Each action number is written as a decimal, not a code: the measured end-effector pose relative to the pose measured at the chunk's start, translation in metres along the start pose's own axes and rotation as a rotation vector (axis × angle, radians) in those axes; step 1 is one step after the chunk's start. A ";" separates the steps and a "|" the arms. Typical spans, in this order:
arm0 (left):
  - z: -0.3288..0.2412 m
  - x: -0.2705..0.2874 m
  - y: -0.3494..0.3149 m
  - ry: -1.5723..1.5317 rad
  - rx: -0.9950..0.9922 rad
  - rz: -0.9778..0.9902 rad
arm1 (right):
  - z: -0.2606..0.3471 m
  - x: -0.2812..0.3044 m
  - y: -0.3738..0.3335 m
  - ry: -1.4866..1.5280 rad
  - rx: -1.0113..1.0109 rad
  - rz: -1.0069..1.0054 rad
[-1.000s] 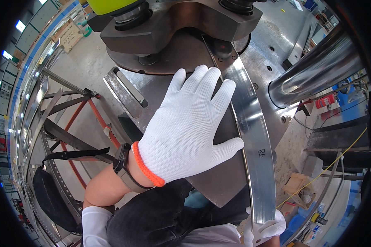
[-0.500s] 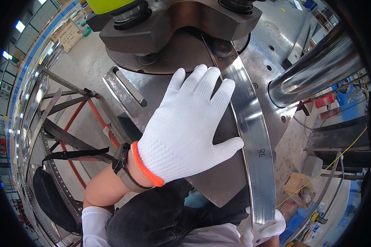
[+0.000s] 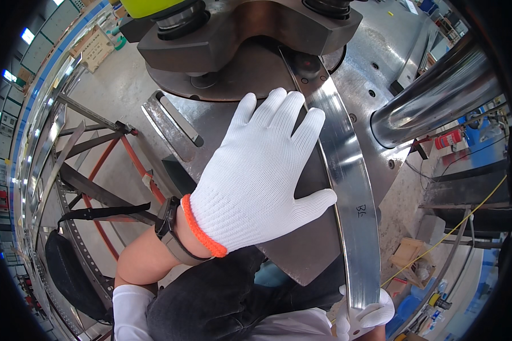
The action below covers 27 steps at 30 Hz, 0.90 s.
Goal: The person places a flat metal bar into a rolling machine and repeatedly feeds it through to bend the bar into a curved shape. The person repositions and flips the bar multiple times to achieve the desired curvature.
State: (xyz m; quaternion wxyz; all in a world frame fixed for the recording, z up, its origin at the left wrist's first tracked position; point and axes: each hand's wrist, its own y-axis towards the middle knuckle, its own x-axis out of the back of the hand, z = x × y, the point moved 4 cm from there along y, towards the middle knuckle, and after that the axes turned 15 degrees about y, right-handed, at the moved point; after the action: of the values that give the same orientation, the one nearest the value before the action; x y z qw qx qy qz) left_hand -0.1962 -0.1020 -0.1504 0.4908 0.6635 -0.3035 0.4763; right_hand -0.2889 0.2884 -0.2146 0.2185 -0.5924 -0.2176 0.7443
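Note:
My left hand (image 3: pixel 261 167), in a white knitted glove with an orange cuff, lies flat with fingers spread on a dark steel plate (image 3: pixel 307 256). Its thumb tip and little-finger side come up to the edge of a long, shiny, curved metal strip (image 3: pixel 347 159) with a dark handwritten mark. The far end of this strip runs under a heavy dark clamp block (image 3: pixel 210 42) of the machine. At the near end, low in the picture, my gloved right hand (image 3: pixel 376 311) is closed around the strip; part of that hand is hidden behind the metal.
A thick polished steel column (image 3: pixel 438 91) rises at the right from the machine's bed. To the left stands a metal rack (image 3: pixel 91 165) with orange legs, and a black pouch (image 3: pixel 77 278) near it. A cardboard box (image 3: pixel 409 256) sits on the floor at the right.

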 end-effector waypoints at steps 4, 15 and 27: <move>0.000 -0.001 -0.001 0.001 -0.006 -0.006 | -0.001 0.002 0.000 0.007 0.008 0.002; 0.000 -0.001 0.001 0.003 -0.007 -0.005 | -0.002 -0.004 0.005 0.058 0.016 0.058; -0.001 -0.001 0.003 0.012 0.000 0.002 | -0.005 0.006 -0.001 0.284 0.129 0.033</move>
State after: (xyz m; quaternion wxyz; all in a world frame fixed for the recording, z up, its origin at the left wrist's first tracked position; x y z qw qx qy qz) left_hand -0.1990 -0.1023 -0.1505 0.4923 0.6603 -0.3009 0.4807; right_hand -0.2848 0.2934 -0.2195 0.2723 -0.6799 -0.1266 0.6691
